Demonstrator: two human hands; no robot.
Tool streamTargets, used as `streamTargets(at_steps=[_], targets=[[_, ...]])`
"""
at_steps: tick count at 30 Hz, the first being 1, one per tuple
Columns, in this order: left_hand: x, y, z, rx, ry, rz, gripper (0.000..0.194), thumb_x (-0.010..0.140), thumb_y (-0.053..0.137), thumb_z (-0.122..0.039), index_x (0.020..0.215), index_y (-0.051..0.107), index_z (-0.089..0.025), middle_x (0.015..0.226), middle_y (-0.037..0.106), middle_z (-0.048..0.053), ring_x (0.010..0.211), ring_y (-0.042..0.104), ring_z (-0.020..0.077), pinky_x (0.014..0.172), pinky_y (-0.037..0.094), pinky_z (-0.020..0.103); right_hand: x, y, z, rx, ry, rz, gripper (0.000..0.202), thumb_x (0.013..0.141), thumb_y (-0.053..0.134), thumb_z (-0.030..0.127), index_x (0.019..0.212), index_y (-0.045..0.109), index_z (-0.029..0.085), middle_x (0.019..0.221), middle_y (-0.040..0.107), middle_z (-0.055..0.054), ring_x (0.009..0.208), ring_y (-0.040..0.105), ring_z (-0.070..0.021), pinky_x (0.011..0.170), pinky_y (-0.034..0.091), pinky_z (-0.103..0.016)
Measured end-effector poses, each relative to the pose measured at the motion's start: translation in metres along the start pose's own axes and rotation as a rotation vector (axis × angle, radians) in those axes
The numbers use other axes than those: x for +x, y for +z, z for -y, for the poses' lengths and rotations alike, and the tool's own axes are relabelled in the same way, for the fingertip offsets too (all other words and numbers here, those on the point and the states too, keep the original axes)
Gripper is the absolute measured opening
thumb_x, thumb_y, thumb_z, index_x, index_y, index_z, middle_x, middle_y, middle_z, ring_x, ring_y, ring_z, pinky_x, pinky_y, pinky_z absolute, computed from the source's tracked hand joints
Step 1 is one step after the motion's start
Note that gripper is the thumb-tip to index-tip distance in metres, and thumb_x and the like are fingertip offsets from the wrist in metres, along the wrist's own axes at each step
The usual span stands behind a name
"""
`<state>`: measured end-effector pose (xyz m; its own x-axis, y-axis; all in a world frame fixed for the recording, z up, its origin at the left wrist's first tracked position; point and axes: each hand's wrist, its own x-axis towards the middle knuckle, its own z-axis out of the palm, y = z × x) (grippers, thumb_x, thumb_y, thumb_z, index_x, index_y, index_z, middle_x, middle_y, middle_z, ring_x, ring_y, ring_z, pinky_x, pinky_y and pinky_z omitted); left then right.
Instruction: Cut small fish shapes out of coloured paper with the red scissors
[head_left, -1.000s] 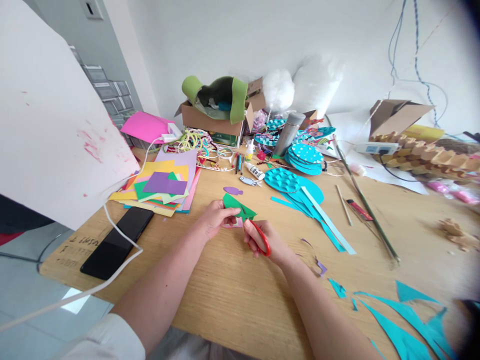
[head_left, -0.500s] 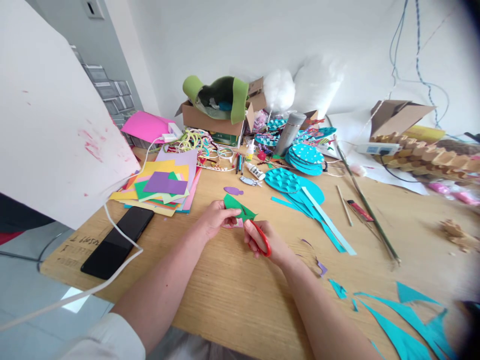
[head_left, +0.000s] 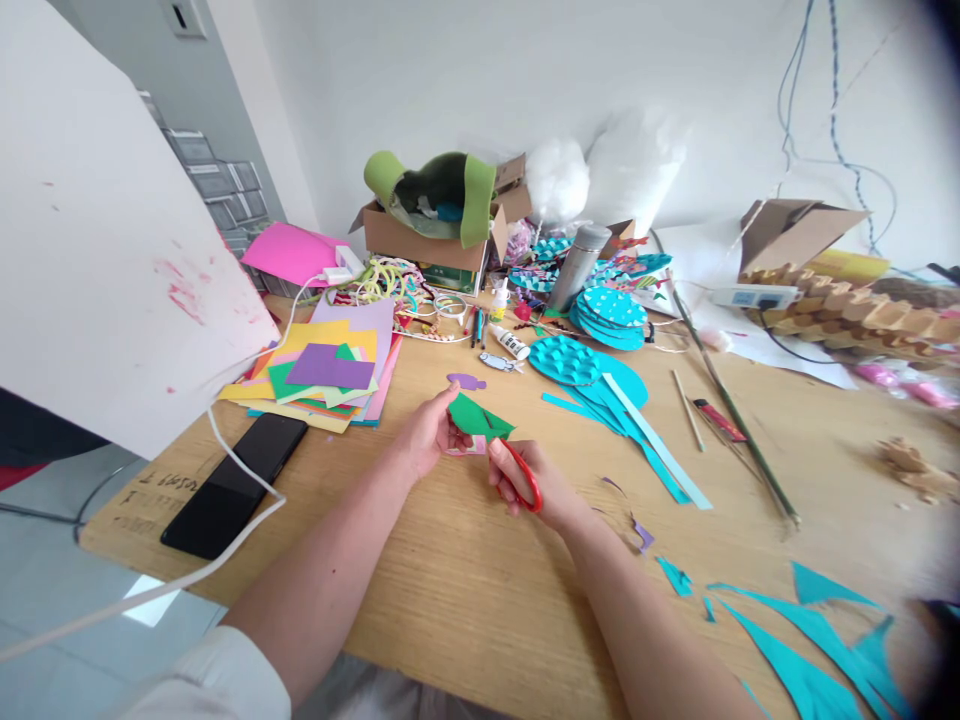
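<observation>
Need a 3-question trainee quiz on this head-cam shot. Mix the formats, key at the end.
1. Which hand holds the red-handled scissors?
2. True or false: the black phone lies to the left of the green paper at the scissors.
3. Which of these stands among the clutter near the wall?
A) a desk lamp
B) a grey flask
C) a teapot

Key:
1. The right hand.
2. True.
3. B.
</observation>
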<state>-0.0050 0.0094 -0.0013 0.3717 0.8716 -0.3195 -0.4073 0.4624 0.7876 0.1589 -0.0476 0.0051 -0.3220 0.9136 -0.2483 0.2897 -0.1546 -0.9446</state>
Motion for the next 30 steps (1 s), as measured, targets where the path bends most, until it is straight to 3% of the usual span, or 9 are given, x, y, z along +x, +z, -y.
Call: streamTargets(at_steps=[9,30], targets=[[-0.0060,0.0024,0.0019,0.182,0.052,-0.006,0.035,0.051,0.083,-0.035,0.068,0.064,-0.010,0.061,0.063,0.002,0.050,0.051,0.0081,0.053,0.041,0.023,0.0000,0.0010,-0.0001,0.000,0.006,0.003,0.064,0.080,0.042,0.077,0.061,0.052,0.017,0.038,0.046,0.005,0.031,0.042,-0.0067,0.037,0.030,-0.019],[-0.0064,0.0026,0.0021,0.202,0.057,0.000,0.031,0.052,0.082,-0.033,0.067,0.065,-0.012,0.061,0.063,0.001,0.050,0.051,0.0075,0.055,0.039,0.024,0.0030,0.0016,-0.0028,-0.006,0.002,0.000,0.066,0.078,0.041,0.080,0.064,0.054,0.016,0.040,0.050,0.003,0.032,0.044,-0.0068,0.035,0.030,-0.018]])
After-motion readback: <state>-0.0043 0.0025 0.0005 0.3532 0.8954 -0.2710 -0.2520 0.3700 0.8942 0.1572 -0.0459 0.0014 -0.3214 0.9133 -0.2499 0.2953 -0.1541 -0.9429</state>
